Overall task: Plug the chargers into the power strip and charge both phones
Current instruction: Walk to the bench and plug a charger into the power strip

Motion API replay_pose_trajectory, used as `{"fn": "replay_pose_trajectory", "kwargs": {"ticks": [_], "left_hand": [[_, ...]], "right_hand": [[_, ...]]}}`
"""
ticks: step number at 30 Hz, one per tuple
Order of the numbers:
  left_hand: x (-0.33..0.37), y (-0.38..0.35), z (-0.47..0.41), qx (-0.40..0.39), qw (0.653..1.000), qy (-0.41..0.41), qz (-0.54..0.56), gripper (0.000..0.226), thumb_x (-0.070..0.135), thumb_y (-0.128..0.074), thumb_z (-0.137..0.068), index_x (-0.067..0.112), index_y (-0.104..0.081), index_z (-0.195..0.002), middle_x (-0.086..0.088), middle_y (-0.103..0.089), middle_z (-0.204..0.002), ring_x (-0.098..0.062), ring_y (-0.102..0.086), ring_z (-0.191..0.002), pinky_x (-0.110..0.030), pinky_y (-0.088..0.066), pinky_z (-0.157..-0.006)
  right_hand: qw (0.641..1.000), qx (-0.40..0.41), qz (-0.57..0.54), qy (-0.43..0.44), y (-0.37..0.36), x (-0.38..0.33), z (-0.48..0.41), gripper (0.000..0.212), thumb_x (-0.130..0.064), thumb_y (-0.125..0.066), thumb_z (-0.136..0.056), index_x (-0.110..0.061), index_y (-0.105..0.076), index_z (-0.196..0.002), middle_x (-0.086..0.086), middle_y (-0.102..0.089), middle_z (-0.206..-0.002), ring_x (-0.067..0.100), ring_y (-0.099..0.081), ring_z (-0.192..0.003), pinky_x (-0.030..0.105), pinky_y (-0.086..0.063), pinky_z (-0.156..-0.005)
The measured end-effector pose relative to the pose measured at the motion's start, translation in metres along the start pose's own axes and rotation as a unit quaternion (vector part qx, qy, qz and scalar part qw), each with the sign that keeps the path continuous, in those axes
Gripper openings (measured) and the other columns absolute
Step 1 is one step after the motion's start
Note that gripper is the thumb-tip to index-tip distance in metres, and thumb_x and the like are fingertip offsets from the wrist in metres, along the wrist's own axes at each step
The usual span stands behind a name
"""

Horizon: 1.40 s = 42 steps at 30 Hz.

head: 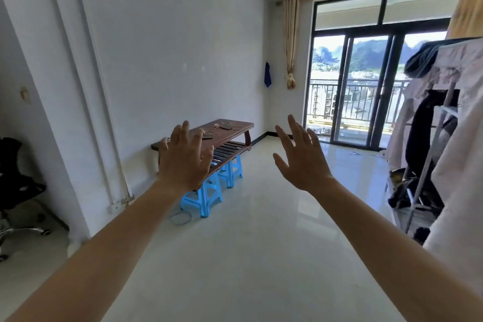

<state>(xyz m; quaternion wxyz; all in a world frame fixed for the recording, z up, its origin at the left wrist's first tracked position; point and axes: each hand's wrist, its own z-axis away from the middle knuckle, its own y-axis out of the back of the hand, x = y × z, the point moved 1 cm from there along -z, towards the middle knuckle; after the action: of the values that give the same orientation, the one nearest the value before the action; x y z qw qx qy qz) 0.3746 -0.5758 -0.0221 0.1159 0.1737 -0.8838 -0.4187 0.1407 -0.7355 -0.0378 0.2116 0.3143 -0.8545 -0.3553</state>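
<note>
Both hands, left hand (183, 159) and right hand (303, 157), raised, fingers spread, holding nothing. Phones and cables look to lie on wooden table (235, 127) by the wall, above blue stools (206, 193), well apart from hands. Walk to table, find power strip before grabbing chargers.

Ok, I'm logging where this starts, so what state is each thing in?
Left hand: open, empty, raised.
Right hand: open, empty, raised.
Dark brown wooden two-tier table: cables and dark flat items on top, untouched.
Blue plastic stools: upright, under the table.
Glass balcony doors: shut, apparently.
</note>
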Motion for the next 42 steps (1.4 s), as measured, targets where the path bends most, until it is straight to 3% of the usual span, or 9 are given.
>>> {"fn": "replay_pose_trajectory", "kwargs": {"ticks": [10,14,28,42], "left_hand": [[-0.003,-0.206,-0.209,-0.044,0.998,-0.026,-0.02,0.061,0.052,-0.032,-0.1,0.017,-0.037,-0.15,-0.021,-0.026,-0.161,-0.036,-0.023,-0.148,-0.062,-0.027,-0.114],[-0.019,-0.256,-0.293,-0.027,0.999,-0.03,-0.024,0.059,0.05,-0.035,-0.1,0.015,-0.041,-0.147,-0.022,-0.031,-0.159,-0.037,-0.027,-0.147,-0.064,-0.03,-0.111],[-0.175,-0.474,-0.526,-0.053,0.996,0.068,-0.038,0.063,0.054,-0.029,-0.101,0.017,-0.037,-0.151,-0.019,-0.023,-0.163,-0.034,-0.019,-0.15,-0.06,-0.023,-0.115],[-0.227,-0.712,-0.802,-0.106,0.994,0.027,-0.019,0.061,0.052,-0.032,-0.101,0.016,-0.039,-0.149,-0.019,-0.026,-0.162,-0.034,-0.023,-0.149,-0.061,-0.026,-0.114]], "right_hand": [[0.998,-0.006,-0.028,-0.057,-0.218,0.089,-0.152,0.073,-0.047,-0.05,-0.099,-0.012,-0.026,-0.158,0.02,-0.012,-0.168,0.035,-0.024,-0.152,0.05,-0.022,-0.121],[0.997,-0.024,-0.035,-0.059,-0.29,0.114,-0.243,0.075,-0.05,-0.043,-0.1,-0.012,-0.018,-0.16,0.019,-0.005,-0.169,0.034,-0.019,-0.153,0.049,-0.019,-0.123],[0.994,-0.045,-0.099,0.017,-0.563,0.076,-0.528,0.077,-0.047,-0.054,-0.097,-0.013,-0.024,-0.159,0.018,-0.007,-0.169,0.032,-0.018,-0.154,0.052,-0.018,-0.124],[0.987,-0.037,-0.153,-0.013,-0.813,0.129,-0.752,0.073,-0.036,-0.069,-0.091,-0.008,-0.041,-0.151,0.022,-0.026,-0.163,0.037,-0.034,-0.146,0.053,-0.026,-0.12]]}}
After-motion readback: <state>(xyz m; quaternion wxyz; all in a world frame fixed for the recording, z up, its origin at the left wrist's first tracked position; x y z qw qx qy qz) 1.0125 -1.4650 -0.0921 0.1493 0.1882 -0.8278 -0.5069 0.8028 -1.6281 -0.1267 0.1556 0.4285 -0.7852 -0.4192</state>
